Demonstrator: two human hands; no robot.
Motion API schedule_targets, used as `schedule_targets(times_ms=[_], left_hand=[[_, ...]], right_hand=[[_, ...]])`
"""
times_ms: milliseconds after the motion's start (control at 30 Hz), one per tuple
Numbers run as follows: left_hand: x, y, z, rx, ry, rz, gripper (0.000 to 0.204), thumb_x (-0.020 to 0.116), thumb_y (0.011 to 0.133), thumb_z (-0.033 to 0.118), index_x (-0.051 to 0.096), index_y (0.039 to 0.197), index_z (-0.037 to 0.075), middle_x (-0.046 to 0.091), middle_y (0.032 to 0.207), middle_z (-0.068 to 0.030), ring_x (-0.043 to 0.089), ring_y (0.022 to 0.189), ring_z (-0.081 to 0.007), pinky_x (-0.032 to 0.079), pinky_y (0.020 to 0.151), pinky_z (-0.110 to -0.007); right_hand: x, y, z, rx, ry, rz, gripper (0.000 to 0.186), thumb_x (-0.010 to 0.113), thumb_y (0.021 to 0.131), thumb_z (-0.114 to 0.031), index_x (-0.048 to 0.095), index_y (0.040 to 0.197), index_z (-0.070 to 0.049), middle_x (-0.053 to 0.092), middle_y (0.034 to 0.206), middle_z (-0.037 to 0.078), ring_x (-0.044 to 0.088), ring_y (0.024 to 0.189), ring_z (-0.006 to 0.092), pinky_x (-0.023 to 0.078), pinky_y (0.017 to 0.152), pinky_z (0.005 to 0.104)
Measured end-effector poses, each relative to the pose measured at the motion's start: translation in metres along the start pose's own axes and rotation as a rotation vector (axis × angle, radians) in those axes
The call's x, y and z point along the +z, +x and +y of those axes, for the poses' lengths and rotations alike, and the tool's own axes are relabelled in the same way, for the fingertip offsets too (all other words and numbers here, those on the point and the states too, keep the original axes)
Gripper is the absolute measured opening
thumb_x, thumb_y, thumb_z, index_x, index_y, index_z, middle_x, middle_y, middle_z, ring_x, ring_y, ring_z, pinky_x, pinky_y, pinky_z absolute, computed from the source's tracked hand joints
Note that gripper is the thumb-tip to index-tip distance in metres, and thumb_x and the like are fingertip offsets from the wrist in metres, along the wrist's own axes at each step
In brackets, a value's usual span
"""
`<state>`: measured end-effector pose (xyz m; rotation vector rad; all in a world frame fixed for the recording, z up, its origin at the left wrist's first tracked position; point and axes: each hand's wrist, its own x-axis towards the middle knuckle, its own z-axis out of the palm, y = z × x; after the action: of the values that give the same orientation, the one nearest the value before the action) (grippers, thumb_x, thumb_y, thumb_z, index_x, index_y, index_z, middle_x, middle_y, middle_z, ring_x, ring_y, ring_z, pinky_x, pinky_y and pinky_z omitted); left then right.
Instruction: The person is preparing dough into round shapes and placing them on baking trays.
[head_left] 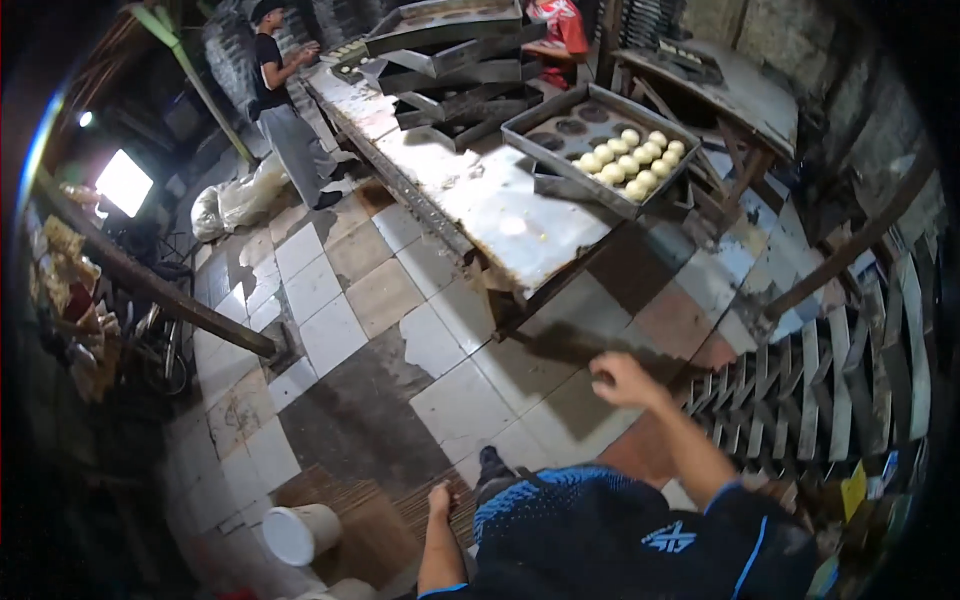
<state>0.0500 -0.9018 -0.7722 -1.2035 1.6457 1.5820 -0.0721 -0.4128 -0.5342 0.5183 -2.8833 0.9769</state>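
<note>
My right hand hangs in the air over the tiled floor, short of the table's near end. Its fingers are loosely bent and a little apart, with nothing seen in them. Low beside my body, my left hand is curled into a loose fist, and no object shows in it. A metal baking tray rests across the table's right side, on another tray. Round pale dough balls fill its near right part; dark round hollows show in the rest. Neither hand touches the tray.
The long floury table runs away to the upper left, bearing stacked trays. A person stands at its far left; another in red is behind it. Nearby are a white bucket, slanting pole and racked metal pans.
</note>
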Motion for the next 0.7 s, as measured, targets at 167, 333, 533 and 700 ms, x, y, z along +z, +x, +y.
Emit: schedule_targets(times_ms=[167, 333, 533, 700], left_hand=[[-0.119, 0.062, 0.076, -0.01, -0.181, 0.343, 0.027, 0.054, 0.091, 0.027, 0.061, 0.075, 0.006, 0.052, 0.054, -0.0084, 0.048, 0.04, -0.0207, 0.038, 0.04, -0.035], [-0.097, 0.098, 0.269, 0.522, -0.353, 0.119, 0.018, 0.062, 0.094, 0.024, 0.063, 0.096, 0.006, 0.057, 0.071, -0.0019, 0.052, 0.053, -0.0111, 0.04, 0.045, -0.029], [0.033, 0.054, 0.458, 0.861, -0.059, -0.219, 0.019, 0.062, 0.098, 0.015, 0.062, 0.113, 0.003, 0.059, 0.083, 0.0007, 0.054, 0.071, -0.0065, 0.042, 0.06, -0.02], [0.076, 0.04, 0.539, 1.004, 0.042, -0.253, 0.021, 0.064, 0.096, 0.015, 0.063, 0.114, 0.004, 0.062, 0.088, 0.0002, 0.055, 0.076, -0.0063, 0.045, 0.065, -0.021]], right_hand=[[-0.035, 0.207, -0.092, -0.089, 0.167, 0.224, 0.016, 0.067, 0.079, -0.008, 0.066, 0.094, -0.003, 0.064, 0.076, 0.012, 0.062, 0.064, 0.024, 0.05, 0.062, 0.0342], [-0.069, 0.316, -0.049, -0.127, 0.05, 0.27, 0.015, 0.066, 0.077, -0.01, 0.073, 0.089, -0.004, 0.07, 0.081, 0.016, 0.066, 0.07, 0.0235, 0.053, 0.067, 0.0341], [-0.194, 0.384, 0.125, 0.386, -0.396, 0.269, 0.031, 0.078, 0.076, -0.029, 0.072, 0.075, 0.002, 0.072, 0.077, 0.018, 0.071, 0.071, 0.0256, 0.054, 0.067, 0.0343], [-0.178, 0.422, 0.111, 0.728, -0.422, 0.134, 0.05, 0.083, 0.061, -0.03, 0.066, 0.084, 0.012, 0.068, 0.09, 0.032, 0.07, 0.09, 0.0381, 0.056, 0.079, 0.0434]])
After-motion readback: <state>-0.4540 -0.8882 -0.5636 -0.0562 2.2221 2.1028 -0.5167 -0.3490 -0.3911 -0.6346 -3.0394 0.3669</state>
